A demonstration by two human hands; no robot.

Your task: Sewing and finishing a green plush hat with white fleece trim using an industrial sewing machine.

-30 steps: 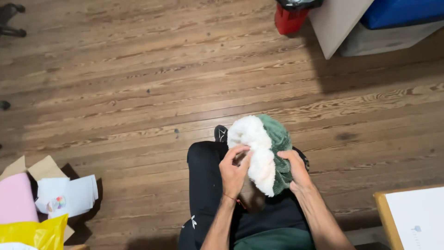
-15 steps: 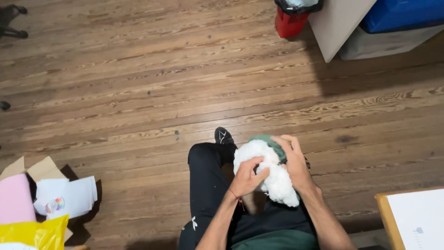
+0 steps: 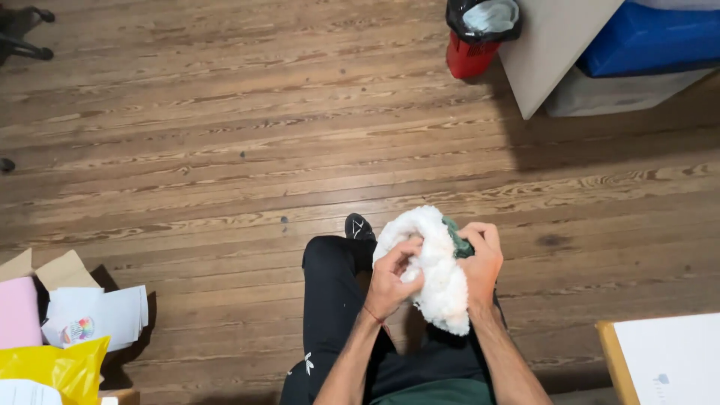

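Fingers [image 3: 409, 247] of the left hand [image 3: 391, 281] curl tightly into a white fluffy bundle [image 3: 435, 277], pinching its pile, while the right hand [image 3: 480, 266] closes round the bundle's far right side, gripping it where a strip of green fabric [image 3: 456, 241] shows between thumb and fleece. Both hands hold the bundle together above the lap of a seated person in black trousers [image 3: 330, 315], whose dark shoe [image 3: 358, 226] pokes out just beyond the knee. A thin red band circles the left wrist.

Around the person lies a worn wooden plank floor [image 3: 225, 150]. At near left sit an open cardboard box [image 3: 64, 270], loose white papers [image 3: 105, 311], a pink sheet [image 3: 16, 311] and a yellow plastic bag [image 3: 64, 367]. At far right stands a red bin [image 3: 472, 52] lined with a black bag, beside a pale board [image 3: 555, 45] and a blue container [image 3: 652, 37]. A wooden tabletop corner [image 3: 611, 360] carrying a white sheet sits at near right. Chair castors [image 3: 26, 34] show at far left.
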